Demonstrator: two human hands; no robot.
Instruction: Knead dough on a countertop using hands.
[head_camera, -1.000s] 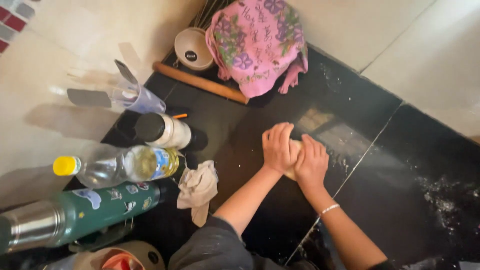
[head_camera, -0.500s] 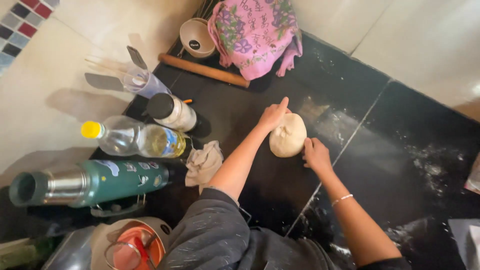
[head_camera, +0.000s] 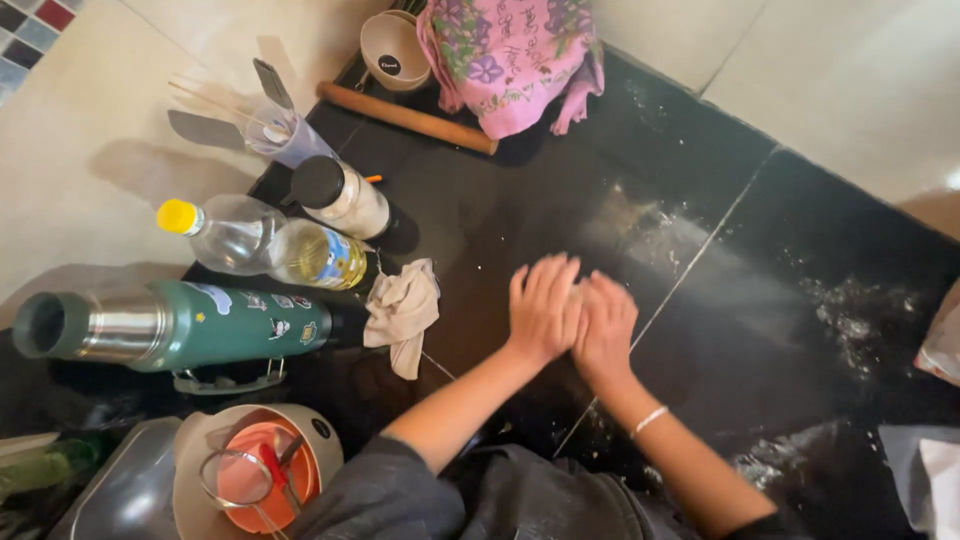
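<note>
A person leans over a black stone countertop (head_camera: 800, 260) dusted with white flour, both forearms reaching toward its middle. The left hand (head_camera: 543, 305) and the right hand (head_camera: 603, 328) lie side by side, touching, palms down, fingers stretched out flat and pointing toward the back wall. They press on something beneath them that is wholly hidden, so its shape and long axis cannot be told. A thin pale bracelet (head_camera: 648, 420) circles the right wrist. Just beside the left hand, toward the left edge of the countertop, lies a crumpled beige cloth (head_camera: 402, 312). Along that left edge, lying on their sides, are a green flask (head_camera: 180, 326) with a steel mouth pointing left, a clear oil bottle (head_camera: 268, 244) with a yellow cap, also pointing left, and a jar with a black lid (head_camera: 345, 196). Near the back edge a wooden rolling pin (head_camera: 405, 117) runs slantwise, close to a pink flowered cloth (head_camera: 510, 55) and a small white bowl (head_camera: 395, 50). At the near left corner sits a bowl holding an orange dish and a wire strainer (head_camera: 245, 478).
</note>
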